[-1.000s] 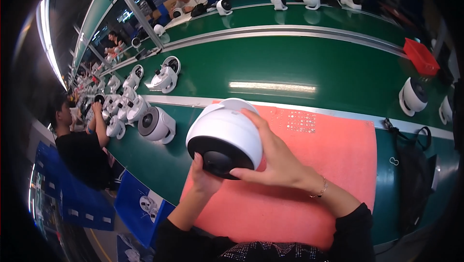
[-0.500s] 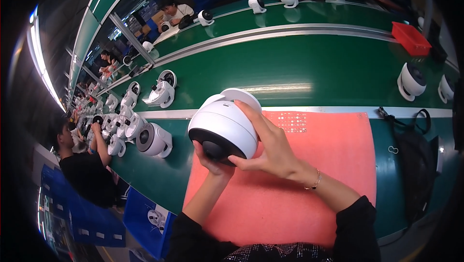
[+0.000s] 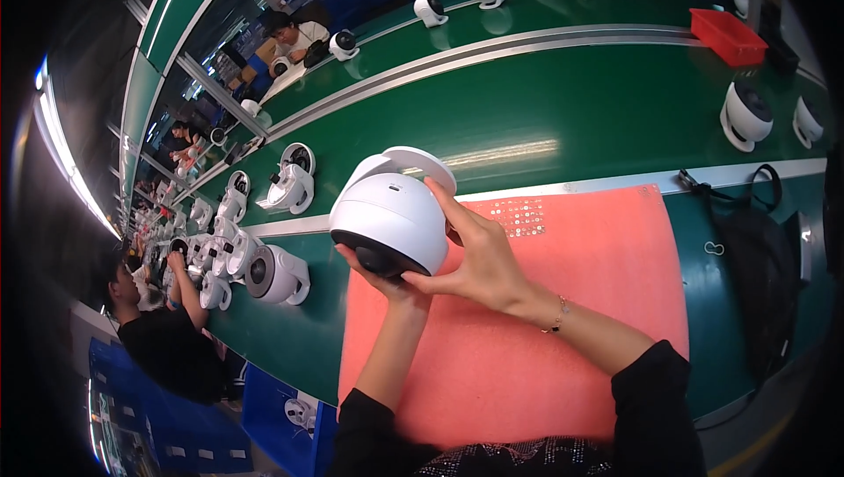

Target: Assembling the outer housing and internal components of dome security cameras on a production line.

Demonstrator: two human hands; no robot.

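A round white security camera (image 3: 394, 204) with a black front band, lens and curved white stand is held up over the near part of a pink mat (image 3: 563, 301). My left hand (image 3: 380, 279) supports it from below, its fingers partly hidden behind the black front. My right hand (image 3: 479, 257) grips the right side, thumb at the lower black edge and fingers reaching up beside the stand. The lens tilts down toward me. Small round pieces (image 3: 520, 218) sit in rows at the mat's far edge.
Several white camera units (image 3: 280, 275) crowd the green bench at left, near a co-worker in black (image 3: 167, 336). Two more cameras (image 3: 745, 116) stand at far right by a red bin (image 3: 728, 36). A black bag (image 3: 760, 275) lies right of the mat; blue crates (image 3: 272, 407) stand lower left.
The security camera, held in both hands, has turned and tilted slightly, showing more of its white top and less of the black front. The whole view has shifted a little.
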